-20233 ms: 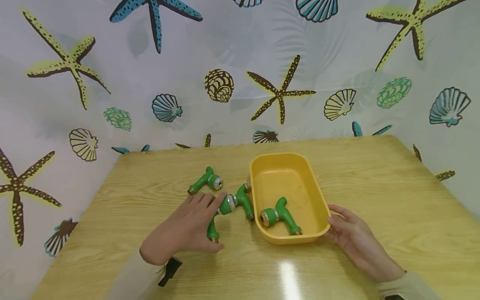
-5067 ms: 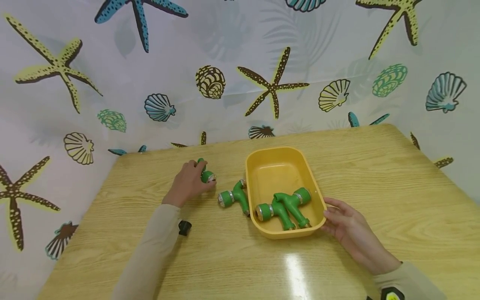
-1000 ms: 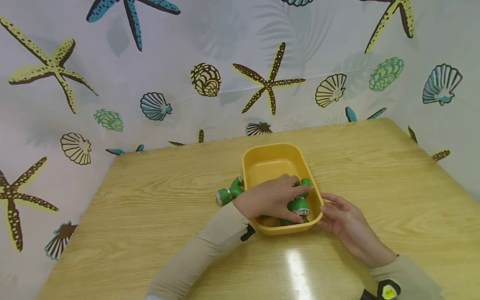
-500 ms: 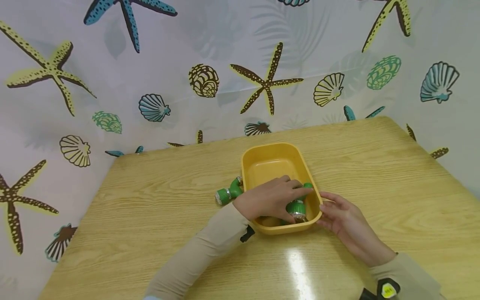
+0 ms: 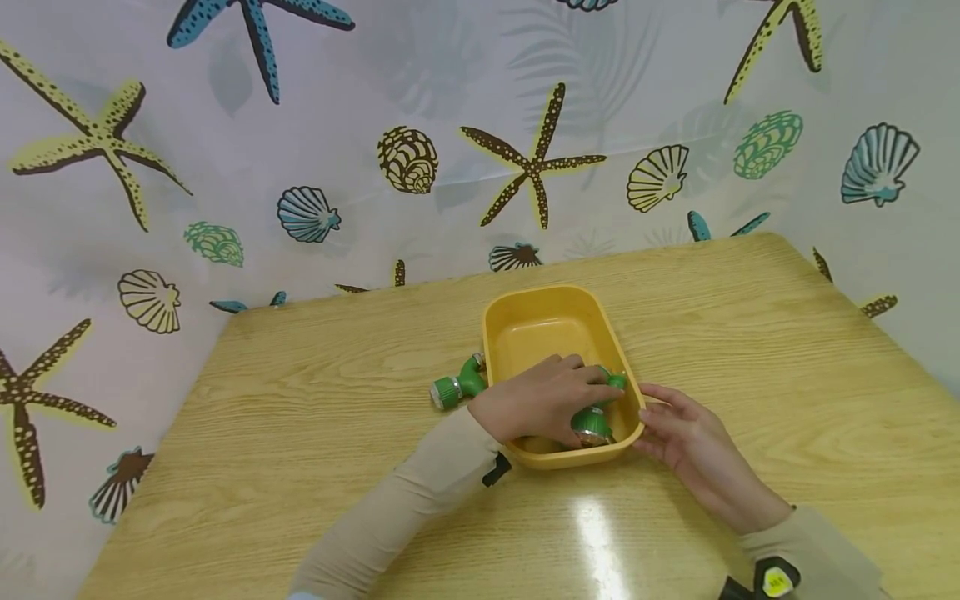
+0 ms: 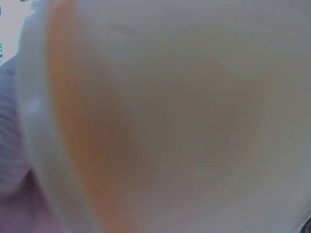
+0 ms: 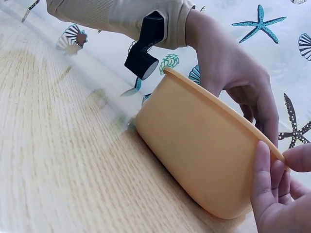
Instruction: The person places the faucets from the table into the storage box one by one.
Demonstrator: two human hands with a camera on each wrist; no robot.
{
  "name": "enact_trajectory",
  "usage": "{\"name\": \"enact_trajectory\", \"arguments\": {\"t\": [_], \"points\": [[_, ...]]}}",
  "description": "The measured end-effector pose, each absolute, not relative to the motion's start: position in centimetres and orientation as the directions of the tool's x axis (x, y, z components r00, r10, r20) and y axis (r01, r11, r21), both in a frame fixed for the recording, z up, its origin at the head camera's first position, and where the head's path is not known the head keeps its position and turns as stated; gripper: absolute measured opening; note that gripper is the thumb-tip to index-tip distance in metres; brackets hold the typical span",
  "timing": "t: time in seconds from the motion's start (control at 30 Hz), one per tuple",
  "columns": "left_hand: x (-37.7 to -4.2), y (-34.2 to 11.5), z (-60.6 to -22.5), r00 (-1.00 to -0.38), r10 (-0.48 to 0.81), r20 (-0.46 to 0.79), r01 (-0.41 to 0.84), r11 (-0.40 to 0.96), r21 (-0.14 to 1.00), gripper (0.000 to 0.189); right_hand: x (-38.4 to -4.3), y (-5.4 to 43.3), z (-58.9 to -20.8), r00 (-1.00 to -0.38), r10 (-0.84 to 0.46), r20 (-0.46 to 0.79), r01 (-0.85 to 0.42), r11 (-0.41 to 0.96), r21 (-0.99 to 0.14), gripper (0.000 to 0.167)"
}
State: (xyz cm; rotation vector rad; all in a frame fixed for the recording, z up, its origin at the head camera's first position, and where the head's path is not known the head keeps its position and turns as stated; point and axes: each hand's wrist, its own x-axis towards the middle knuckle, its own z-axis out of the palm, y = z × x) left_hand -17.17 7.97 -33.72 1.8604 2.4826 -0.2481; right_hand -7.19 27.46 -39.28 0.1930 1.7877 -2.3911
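My left hand (image 5: 551, 400) reaches down into the yellow plastic tub (image 5: 517, 306) and grips a green tap (image 5: 592, 423) with a silvery ring, near the right wall. The other taps in the tub are mostly hidden beneath this hand. At the tub's near right corner, my right hand (image 5: 693, 454) pinches the rim; in the right wrist view its thumb lies over the rim and its fingers (image 7: 262, 170) press the outer wall. Another green tap (image 5: 453, 390) lies on the table against the tub's left side. The tub wall (image 6: 194, 121) fills the blurred left wrist view.
The wooden table (image 5: 322, 358) extends on all sides of the tub. Behind it hangs a pale cloth (image 5: 465, 75) printed with starfish and shells. A black wrist device (image 7: 146, 46) sits near the tub's rim.
Five seconds ago the left hand held a tap at the table's left; now it is inside the tub with it. Since half a second ago, the hand has sunk slightly. Right hand stays at the rim.
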Motion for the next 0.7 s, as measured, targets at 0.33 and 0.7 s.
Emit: {"name": "enact_trajectory", "arguments": {"t": [0.33, 0.7], "points": [[-17.2, 7.0, -33.1, -0.334, 0.938, -0.095, 0.936, 0.342, 0.081, 0.058, -7.4, 27.6, -39.1, -0.983, -0.055, -0.173, 0.181, -0.274, -0.945, 0.031], [-16.7, 6.0, -33.1, -0.403, 0.909, -0.105, 0.908, 0.412, 0.076, 0.06, -7.3, 27.6, -39.5, -0.987, -0.074, -0.145, 0.16, -0.285, -0.945, 0.031]]}}
